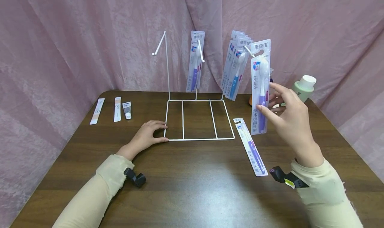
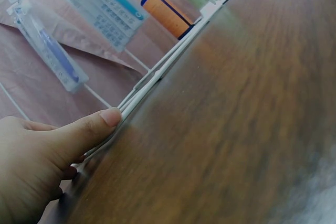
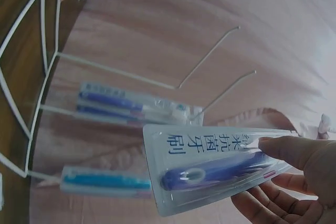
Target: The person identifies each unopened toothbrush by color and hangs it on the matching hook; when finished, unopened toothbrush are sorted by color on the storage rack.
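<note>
My right hand (image 1: pixel 292 119) pinches a packaged purple toothbrush (image 1: pixel 255 94) by its lower right side, thumb in front and fingers behind. The pack is upright near the tip of the right hook (image 1: pixel 249 51) of a white wire display rack (image 1: pixel 201 140); whether the hook passes through its hole I cannot tell. At the rack's front left corner my left hand (image 1: pixel 144 136) grips the base wire, thumb on it in the left wrist view (image 2: pixel 100 124). Packaged blue toothbrushes (image 1: pixel 237 74) hang on the right hook, purple ones (image 1: pixel 193 71) on the middle hook. The left hook (image 1: pixel 159 44) is bare.
Another packaged purple toothbrush (image 1: pixel 252 148) lies on the table right of the rack. Two flat sachets (image 1: pixel 97 111) and a small tube (image 1: pixel 127 110) lie at the left. Behind my right hand stand a green bottle (image 1: pixel 303 88) and an orange pump bottle (image 2: pixel 165 14).
</note>
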`<state>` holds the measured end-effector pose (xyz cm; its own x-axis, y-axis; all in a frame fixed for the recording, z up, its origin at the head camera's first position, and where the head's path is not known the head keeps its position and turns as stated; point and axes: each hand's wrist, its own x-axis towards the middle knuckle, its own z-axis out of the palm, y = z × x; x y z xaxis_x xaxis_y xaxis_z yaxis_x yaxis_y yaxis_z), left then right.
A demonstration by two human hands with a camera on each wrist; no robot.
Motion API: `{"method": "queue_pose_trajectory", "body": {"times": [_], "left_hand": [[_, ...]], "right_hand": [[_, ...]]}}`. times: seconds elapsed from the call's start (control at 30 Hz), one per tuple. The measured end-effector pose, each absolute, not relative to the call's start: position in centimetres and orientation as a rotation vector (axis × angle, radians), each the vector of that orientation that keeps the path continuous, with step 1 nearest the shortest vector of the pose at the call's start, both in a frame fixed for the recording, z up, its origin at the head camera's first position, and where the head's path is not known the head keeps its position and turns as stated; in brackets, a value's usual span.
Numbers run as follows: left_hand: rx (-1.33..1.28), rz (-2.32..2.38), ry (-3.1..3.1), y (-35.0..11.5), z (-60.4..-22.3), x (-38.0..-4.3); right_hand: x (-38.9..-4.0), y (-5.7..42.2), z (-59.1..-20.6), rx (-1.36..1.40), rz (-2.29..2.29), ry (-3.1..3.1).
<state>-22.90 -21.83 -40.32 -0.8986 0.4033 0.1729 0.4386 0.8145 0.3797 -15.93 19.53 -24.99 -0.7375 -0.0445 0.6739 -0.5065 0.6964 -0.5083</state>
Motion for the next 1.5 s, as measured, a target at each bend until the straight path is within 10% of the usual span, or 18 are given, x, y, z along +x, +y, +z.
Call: {"method": "queue_pose_trajectory", "body": {"times": [1.5], "left_hand": [[-0.692,-0.614,-2.879,-20.9,-40.6,-23.1]], "right_hand": [[-22.2,10.3,-28.0,0.545,0.901,-2.358]]}}
